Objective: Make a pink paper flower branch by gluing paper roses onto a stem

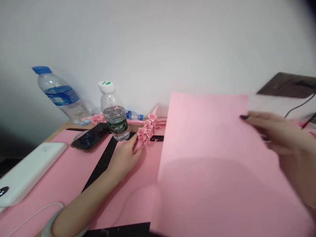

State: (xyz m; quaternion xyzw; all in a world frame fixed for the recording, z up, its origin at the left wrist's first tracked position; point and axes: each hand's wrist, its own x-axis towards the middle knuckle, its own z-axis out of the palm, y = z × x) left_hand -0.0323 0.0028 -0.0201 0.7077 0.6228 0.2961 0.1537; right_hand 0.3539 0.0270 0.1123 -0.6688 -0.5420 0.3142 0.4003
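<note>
A large sheet of pink paper point(209, 141) is raised over the right side of the table, hiding what lies behind it. My right hand point(283, 135), a little blurred, pinches the sheet near its right edge. On the left, my left hand point(127, 158) rests low over the pink-covered tabletop, thumb and index finger closed at a folded pink paper rose point(142, 134). That rose sits at the near end of a small cluster; more paper roses point(148, 124) are just behind it.
Beside my left hand stands a green-labelled water bottle point(115, 121). A blue-capped bottle point(61, 95) leans against the wall. A phone point(91, 136) and a white power bank point(32, 171) with a cable point(37, 210) lie at left. A wall socket point(286, 85) is at right.
</note>
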